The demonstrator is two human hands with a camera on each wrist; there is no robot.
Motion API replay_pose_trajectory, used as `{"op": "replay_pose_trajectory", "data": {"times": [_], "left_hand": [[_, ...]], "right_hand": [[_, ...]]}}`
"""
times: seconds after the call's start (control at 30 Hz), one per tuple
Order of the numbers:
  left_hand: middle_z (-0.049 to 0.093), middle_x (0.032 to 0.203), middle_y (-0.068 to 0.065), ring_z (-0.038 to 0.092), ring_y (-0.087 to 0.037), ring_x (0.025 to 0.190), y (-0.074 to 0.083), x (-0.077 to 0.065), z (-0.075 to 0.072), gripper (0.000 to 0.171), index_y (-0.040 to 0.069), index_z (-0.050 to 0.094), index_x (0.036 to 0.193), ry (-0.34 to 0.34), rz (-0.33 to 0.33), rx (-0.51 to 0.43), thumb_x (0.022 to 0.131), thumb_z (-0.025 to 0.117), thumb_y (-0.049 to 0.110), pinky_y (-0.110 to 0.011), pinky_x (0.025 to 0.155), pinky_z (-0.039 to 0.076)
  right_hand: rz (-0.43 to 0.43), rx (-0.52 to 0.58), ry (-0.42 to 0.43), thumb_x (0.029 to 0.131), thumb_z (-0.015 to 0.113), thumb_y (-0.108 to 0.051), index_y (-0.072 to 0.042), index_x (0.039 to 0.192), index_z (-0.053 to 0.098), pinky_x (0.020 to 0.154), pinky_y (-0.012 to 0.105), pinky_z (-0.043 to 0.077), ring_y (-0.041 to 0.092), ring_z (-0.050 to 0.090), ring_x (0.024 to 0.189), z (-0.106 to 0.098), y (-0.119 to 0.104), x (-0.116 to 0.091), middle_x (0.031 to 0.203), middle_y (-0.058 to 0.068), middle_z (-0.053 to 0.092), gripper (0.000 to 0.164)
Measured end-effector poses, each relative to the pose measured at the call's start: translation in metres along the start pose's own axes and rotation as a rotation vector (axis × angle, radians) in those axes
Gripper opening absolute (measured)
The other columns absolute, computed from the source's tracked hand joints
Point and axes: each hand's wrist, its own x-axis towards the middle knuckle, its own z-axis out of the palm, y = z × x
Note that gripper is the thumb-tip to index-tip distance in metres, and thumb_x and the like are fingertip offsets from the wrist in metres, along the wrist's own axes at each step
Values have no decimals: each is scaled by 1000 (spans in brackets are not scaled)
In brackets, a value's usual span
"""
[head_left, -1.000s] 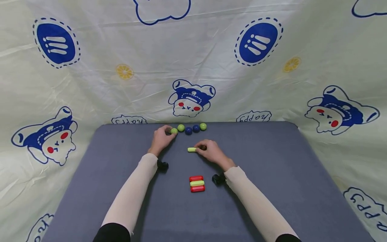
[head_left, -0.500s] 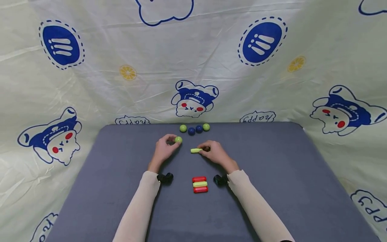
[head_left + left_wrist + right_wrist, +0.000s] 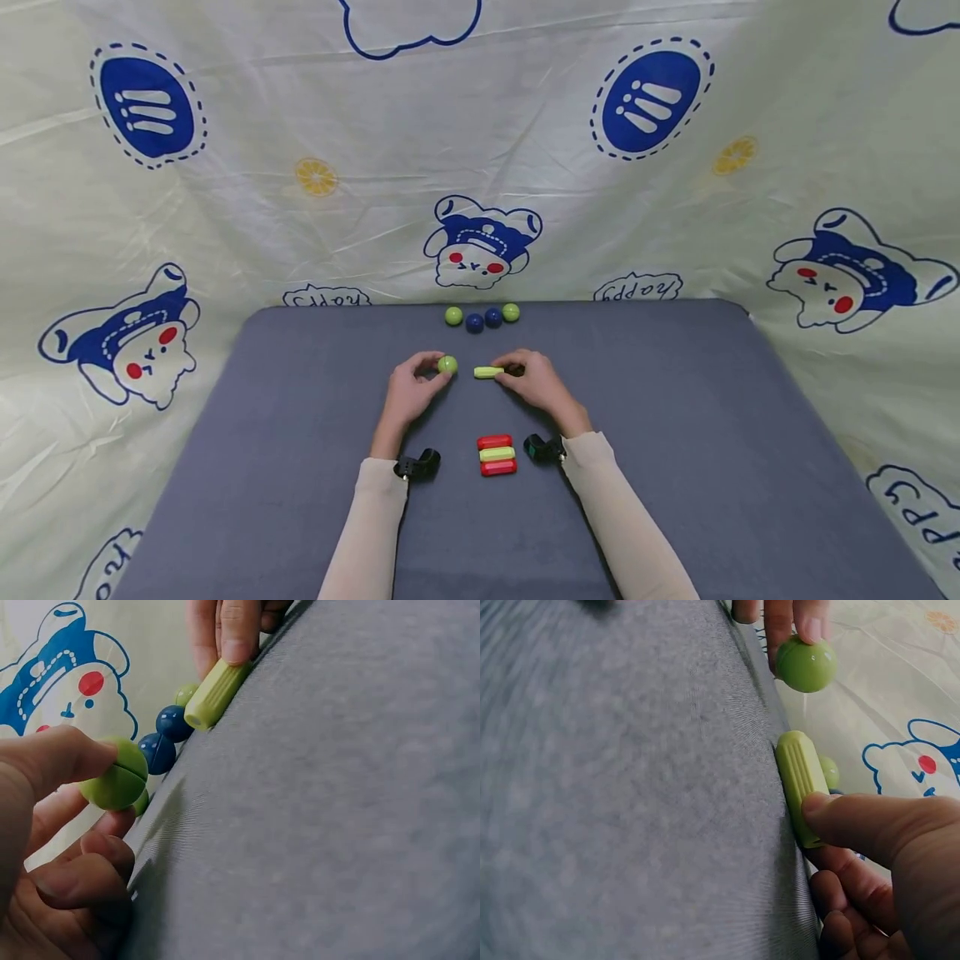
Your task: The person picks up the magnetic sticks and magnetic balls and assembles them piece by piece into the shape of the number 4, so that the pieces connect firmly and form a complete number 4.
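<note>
In the head view my left hand (image 3: 408, 392) pinches a glossy green ball (image 3: 447, 365) between thumb and fingers. A seam around this ball (image 3: 118, 778) shows in the left wrist view. To its right, my right hand (image 3: 542, 385) pinches one end of a short yellow-green grooved rod (image 3: 487, 372), which points left toward the ball. Thumb and fingers cover the rod's right end; its grooves and free end show on the rod (image 3: 796, 761) in the right wrist view. Ball and rod are a small gap apart, over the middle of the table.
Along the far edge of the grey table (image 3: 300, 467) sit two blue balls (image 3: 475, 323) between two green balls (image 3: 453, 316). Nearer, between the forearms, a yellow-green rod (image 3: 497, 454) lies between two red rods (image 3: 498, 468). A printed curtain (image 3: 240, 233) hangs behind.
My left hand has drawn the green ball from the left end of the far row toward me, bringing it level with the rod. The right hand keeps its pinch, almost still.
</note>
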Motion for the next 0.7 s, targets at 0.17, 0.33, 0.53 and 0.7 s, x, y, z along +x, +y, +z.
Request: {"op": "replay_pose_trajectory", "data": {"times": [0.17, 0.33, 0.53, 0.7], "left_hand": [[73, 114, -12, 48, -8, 56, -1, -3, 4, 33, 11, 73, 124, -9, 3, -6, 92, 78, 19, -23, 56, 40], [73, 117, -13, 50, -8, 59, 0, -4, 6, 34, 10, 73, 124, -23, 15, 44, 92, 79, 16, -23, 59, 42], [73, 119, -12, 51, -9, 59, -1, -6, 9, 34, 9, 74, 124, -31, 11, 77, 91, 79, 15, -23, 58, 42], [74, 119, -10, 50, -9, 58, 0, -4, 9, 34, 11, 74, 124, -33, 6, 87, 91, 80, 17, -23, 57, 42]], "right_hand": [[14, 16, 2, 95, 75, -15, -9, 114, 79, 87, 43, 53, 24, 66, 97, 1, 2, 0, 112, 10, 73, 20], [-3, 7, 10, 95, 75, -14, -8, 113, 79, 86, 43, 53, 23, 65, 95, 1, 2, 0, 110, 10, 73, 19], [3, 28, 10, 95, 75, -14, -10, 113, 79, 87, 43, 53, 21, 66, 96, 2, 1, -4, 111, 8, 73, 18], [-2, 30, 28, 96, 74, -14, -10, 113, 79, 88, 44, 53, 23, 67, 98, 2, 1, -3, 111, 9, 73, 18]]}}
